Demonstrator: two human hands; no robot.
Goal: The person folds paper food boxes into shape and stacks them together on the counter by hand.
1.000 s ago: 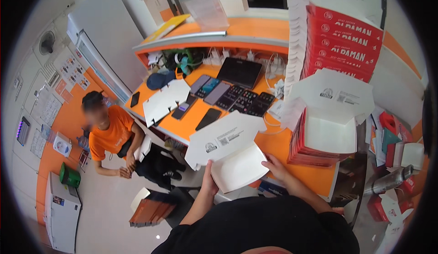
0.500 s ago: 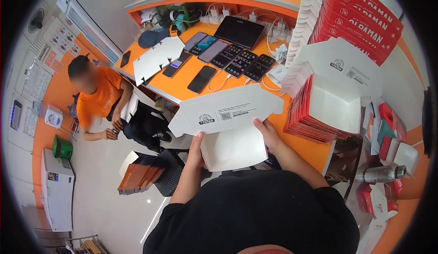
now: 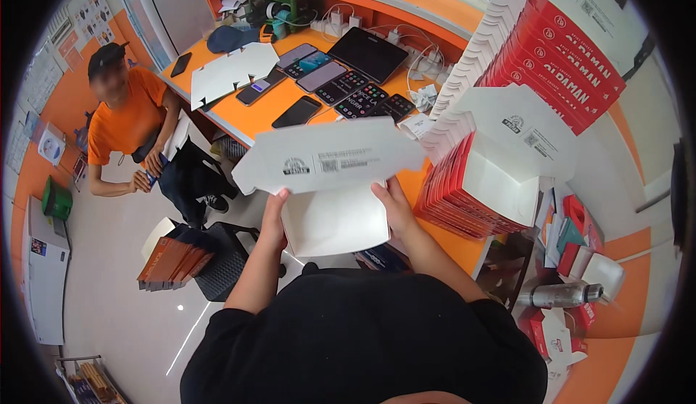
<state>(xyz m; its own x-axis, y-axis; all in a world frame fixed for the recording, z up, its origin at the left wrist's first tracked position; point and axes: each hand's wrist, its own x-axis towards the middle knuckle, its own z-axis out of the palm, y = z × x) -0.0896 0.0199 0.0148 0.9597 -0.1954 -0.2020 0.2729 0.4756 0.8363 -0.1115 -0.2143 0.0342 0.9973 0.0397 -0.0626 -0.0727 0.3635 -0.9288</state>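
An open paper box held level between two bare hands.
The white-lined box (image 3: 336, 223) sits in front of the black shirt (image 3: 362, 331), between the left hand (image 3: 273, 220) and the right hand (image 3: 396, 209), touching both; the left hand pinches its left side, thumb up at the corner beside the lid; the right hand pinches the right side in the same way, its other fingers mostly hidden; the lid (image 3: 330, 159) stands raised and tilted beyond both thumbs; a stack of nested red boxes (image 3: 464, 194) rests on the orange table (image 3: 453, 250), near the right hand but apart from it; a dark phone (image 3: 296, 112) lies just past the lid; a black chair (image 3: 225, 266) stands to the left of the left hand.
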